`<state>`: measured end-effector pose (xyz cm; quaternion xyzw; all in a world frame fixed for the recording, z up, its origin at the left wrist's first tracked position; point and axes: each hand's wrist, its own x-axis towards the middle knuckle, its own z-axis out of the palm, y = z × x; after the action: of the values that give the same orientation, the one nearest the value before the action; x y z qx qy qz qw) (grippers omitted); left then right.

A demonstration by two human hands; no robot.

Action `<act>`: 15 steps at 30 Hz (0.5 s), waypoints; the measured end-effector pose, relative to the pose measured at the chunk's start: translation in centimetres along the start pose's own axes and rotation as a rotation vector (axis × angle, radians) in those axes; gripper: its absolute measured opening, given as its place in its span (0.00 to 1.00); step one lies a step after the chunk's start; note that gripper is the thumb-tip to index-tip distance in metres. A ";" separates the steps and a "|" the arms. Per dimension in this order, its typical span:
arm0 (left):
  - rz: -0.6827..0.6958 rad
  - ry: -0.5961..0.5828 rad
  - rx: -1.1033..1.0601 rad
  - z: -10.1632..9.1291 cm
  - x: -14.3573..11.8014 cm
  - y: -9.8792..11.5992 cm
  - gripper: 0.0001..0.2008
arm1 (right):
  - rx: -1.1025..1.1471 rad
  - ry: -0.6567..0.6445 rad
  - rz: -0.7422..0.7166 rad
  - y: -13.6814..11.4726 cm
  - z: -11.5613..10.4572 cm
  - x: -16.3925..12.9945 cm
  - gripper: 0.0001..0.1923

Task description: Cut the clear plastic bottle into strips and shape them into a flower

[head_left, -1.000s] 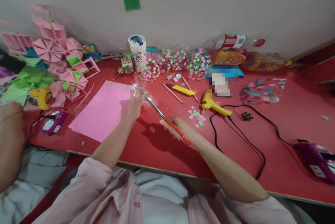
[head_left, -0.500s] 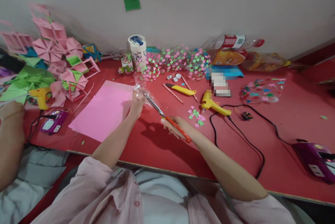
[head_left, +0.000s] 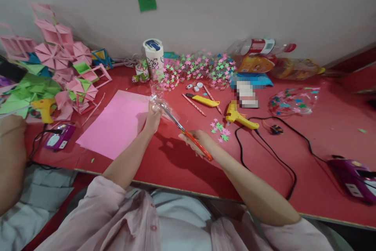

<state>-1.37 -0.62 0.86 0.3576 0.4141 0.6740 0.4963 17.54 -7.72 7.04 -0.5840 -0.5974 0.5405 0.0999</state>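
My left hand [head_left: 152, 118] holds up a clear plastic bottle piece [head_left: 160, 103] over the red table [head_left: 182, 161]. My right hand [head_left: 197, 142] grips orange-handled scissors [head_left: 188, 135], and their metal blades reach into the clear plastic. A pink paper sheet [head_left: 116, 123] lies flat just left of my left hand. Loose pink and green paper stars [head_left: 219, 130] lie to the right of the scissors.
A yellow glue gun [head_left: 239, 116] with a black cord [head_left: 273, 157], a yellow utility knife [head_left: 204, 100], star-covered clear bottles [head_left: 202, 69] and a white cup [head_left: 154, 57] lie behind. Pink and green paper crafts [head_left: 58, 71] pile at left; another person's arm [head_left: 10, 161] is at far left.
My hands and the scissors have barely shifted; the blades stay in the clear plastic. The arm at the far left moved slightly.
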 end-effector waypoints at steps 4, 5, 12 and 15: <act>0.033 -0.048 -0.015 0.2 -0.1 0.3 0.22 | -0.011 -0.008 -0.026 0.5 0.0 0.3 0.28; 0.041 -0.066 -0.002 0.2 -0.1 0.2 0.21 | -0.024 -0.010 -0.046 0.8 0.0 0.4 0.28; 0.041 -0.088 0.091 -0.4 0.0 -0.8 0.22 | -0.002 -0.002 -0.124 1.6 0.1 0.8 0.29; 0.025 -0.073 0.104 -0.6 0.1 -1.0 0.23 | 0.022 0.014 -0.097 1.4 0.3 0.7 0.28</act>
<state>-1.50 -0.50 -0.32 0.4122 0.4257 0.6443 0.4834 17.93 -7.64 5.50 -0.5568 -0.6184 0.5375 0.1367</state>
